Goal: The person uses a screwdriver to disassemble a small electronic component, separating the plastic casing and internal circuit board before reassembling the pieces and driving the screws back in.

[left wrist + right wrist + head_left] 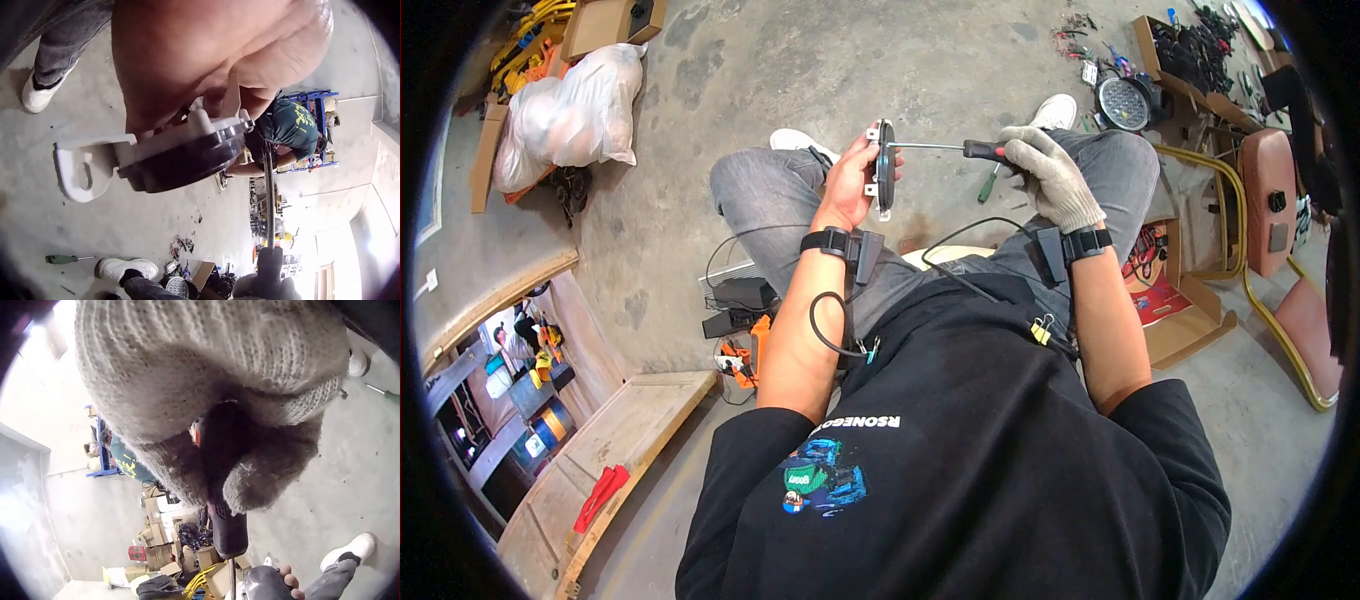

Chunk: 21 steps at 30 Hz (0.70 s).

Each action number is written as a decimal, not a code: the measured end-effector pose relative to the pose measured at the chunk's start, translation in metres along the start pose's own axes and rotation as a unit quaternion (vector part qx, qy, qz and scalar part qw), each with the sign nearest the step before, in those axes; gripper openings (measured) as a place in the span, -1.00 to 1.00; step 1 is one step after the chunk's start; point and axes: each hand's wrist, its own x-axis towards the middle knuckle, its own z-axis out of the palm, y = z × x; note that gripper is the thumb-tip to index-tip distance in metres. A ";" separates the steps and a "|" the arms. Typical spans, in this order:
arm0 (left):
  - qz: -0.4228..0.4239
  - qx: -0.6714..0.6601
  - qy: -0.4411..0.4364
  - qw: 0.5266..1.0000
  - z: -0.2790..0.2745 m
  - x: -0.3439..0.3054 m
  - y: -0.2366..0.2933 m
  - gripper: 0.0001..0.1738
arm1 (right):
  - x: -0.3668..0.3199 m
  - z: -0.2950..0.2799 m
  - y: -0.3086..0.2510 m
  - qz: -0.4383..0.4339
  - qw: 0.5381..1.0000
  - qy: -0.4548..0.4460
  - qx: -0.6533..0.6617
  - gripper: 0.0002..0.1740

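Observation:
My bare left hand [848, 190] holds a round, flat piece with a dark face [887, 170] and pale mounting tabs, its edge toward the head camera. In the left wrist view one tab [80, 172] with a hole juts out from the pale back. My right hand [1055, 172], in a knitted work glove, grips a screwdriver [983, 150] by its black and red handle. Its metal shaft points left, and the tip is right at the dark face. Gloved fingers [262, 478] wrap the handle in the right wrist view.
A green-handled screwdriver [988, 187] lies on the floor between the legs. At the right are a round lamp [1124, 103], a folding chair [1268, 190] and an opened cardboard box [1190, 325]. A white plastic bag [590, 110] stands left. Another person [294, 128] bends over farther off.

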 end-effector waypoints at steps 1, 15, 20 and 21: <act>0.000 0.000 0.000 1.000 0.000 -0.001 0.000 -0.45 | 0.000 0.000 0.000 0.000 1.000 0.000 0.000 -0.64; 0.013 0.021 -0.021 0.999 0.005 -0.003 0.001 -0.43 | 0.000 0.001 0.000 0.005 1.000 0.018 -0.022 -0.61; 0.015 0.036 -0.026 0.999 0.001 -0.002 0.002 -0.43 | 0.000 0.002 0.000 0.071 0.996 0.029 -0.046 -0.56; 0.016 0.038 -0.026 0.999 0.001 -0.003 0.003 -0.43 | 0.000 0.002 0.000 0.106 0.992 0.037 -0.062 -0.53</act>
